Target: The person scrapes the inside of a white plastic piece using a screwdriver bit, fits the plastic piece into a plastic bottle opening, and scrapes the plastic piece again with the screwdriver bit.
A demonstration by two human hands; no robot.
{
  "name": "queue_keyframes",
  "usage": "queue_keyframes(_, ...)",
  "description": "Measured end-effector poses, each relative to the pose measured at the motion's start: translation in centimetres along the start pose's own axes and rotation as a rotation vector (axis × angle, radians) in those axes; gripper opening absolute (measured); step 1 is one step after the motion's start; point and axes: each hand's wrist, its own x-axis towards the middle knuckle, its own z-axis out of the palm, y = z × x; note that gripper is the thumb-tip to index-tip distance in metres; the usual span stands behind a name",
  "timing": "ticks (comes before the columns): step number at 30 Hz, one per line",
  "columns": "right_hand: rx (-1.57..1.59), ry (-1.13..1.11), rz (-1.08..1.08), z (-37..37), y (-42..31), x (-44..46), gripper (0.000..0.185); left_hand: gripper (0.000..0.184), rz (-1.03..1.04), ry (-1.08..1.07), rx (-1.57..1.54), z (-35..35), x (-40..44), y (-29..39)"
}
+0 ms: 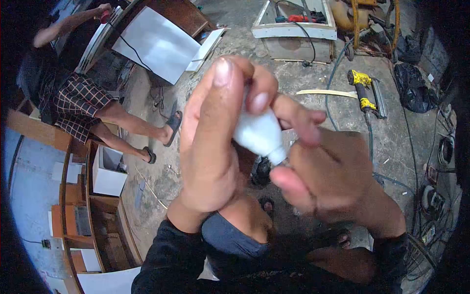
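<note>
A small white squeeze bottle (258, 128) is close before me, tilted with its narrow neck pointing down to the right. My left hand (210, 132) is wrapped around the bottle's body, with the thumb up along its side. At the neck, my right hand (335, 171) is closed, its thumb and fingers pinched by the tip. Whatever those fingers hold is blurred and mostly hidden. Both hands are above my lap, and the bottle's top end is covered by the left fingers.
A yellow-and-black nail gun (363, 93) lies on the concrete floor at right, with a hose attached. A white wooden box (293, 32) with tools stands ahead. To the left, another person (73, 93) works beside a white panel (159, 44). Wooden shelving (105, 220) is at lower left.
</note>
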Motion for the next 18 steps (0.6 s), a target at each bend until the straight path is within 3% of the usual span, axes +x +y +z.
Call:
queue_keyframes(4,0.026,-0.155,-0.021,-0.2,0.2,0.0,0.018,0.03,-0.017,0.115,-0.069,0.3,0.1,0.2)
queue_keyframes(8,0.122,-0.262,0.061,0.1,-0.1,-0.6,0.016,0.036,0.115,-0.011,-0.114,-0.4,0.1,-0.1)
queue_keyframes(13,0.187,-0.243,0.044,0.3,-0.3,-0.7,0.01,0.039,0.185,-0.057,-0.051,-0.5,0.0,0.4)
queue_keyframes(18,0.139,-0.242,-0.065,2.6,-1.2,-4.6,0.021,0.038,0.405,0.046,0.095,-4.6,0.7,1.8)
